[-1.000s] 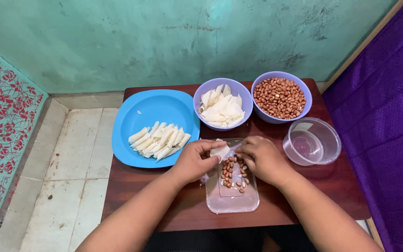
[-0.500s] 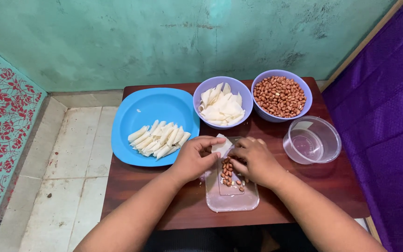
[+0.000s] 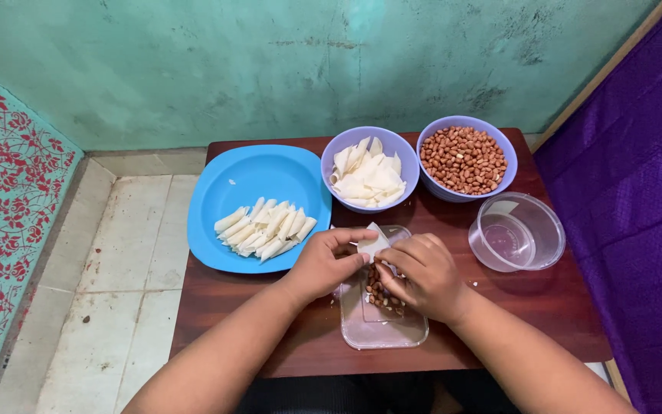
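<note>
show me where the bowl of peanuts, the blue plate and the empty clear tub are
bowl of peanuts [image 3: 465, 159], head view, on the nuts piled in the middle.
blue plate [image 3: 258, 178], head view, on a bare part of its floor above the rolls.
empty clear tub [image 3: 549, 228], head view, on its right wall.

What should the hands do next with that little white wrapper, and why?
Probably finish rolling it shut. Both the left hand and right hand pinch the white wrapper over the clear tray of peanuts, and it is not yet a tight roll like the finished rolls lying on the blue plate.
</note>
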